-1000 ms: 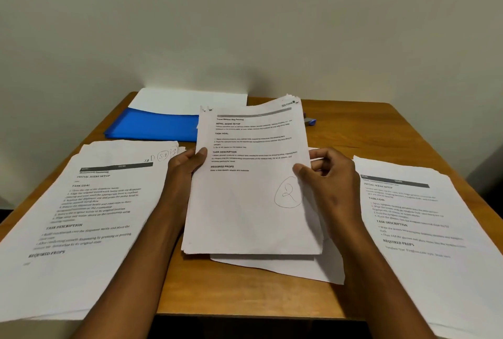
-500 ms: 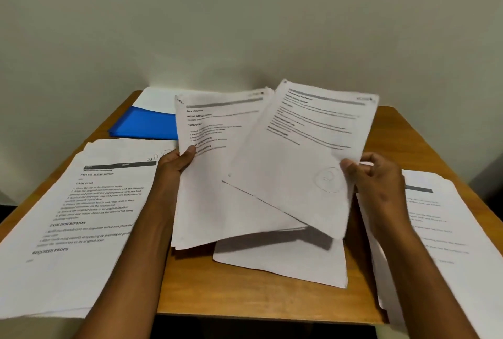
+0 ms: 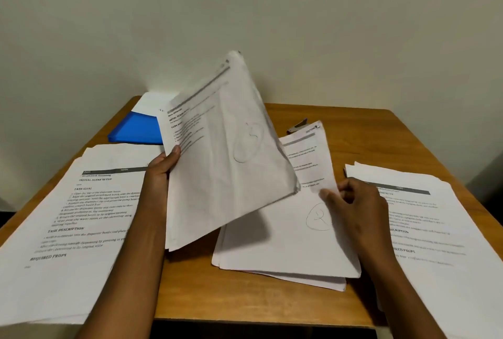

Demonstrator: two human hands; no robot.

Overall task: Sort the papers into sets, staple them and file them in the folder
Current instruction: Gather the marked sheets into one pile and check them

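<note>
My left hand [image 3: 163, 167] grips a sheaf of printed papers [image 3: 217, 170] by its left edge and holds it tilted up above the table. My right hand [image 3: 351, 202] pinches the right edge of a sheet marked with a circled 2 [image 3: 294, 238], which lies on top of the middle pile. A blue folder [image 3: 136, 130] with a white sheet on it lies at the back left. A stapler [image 3: 298, 125] shows partly behind the middle pile, near the back of the table.
A wide pile of printed papers [image 3: 73, 224] covers the table's left side and overhangs its front edge. Another pile [image 3: 435, 243] covers the right side. The wooden table [image 3: 258, 303] stands against a plain wall.
My right hand drew the sheet with the circled 2 off the sheaf and brought it down to the right onto the middle pile. My left hand tilted the remaining sheaf up.
</note>
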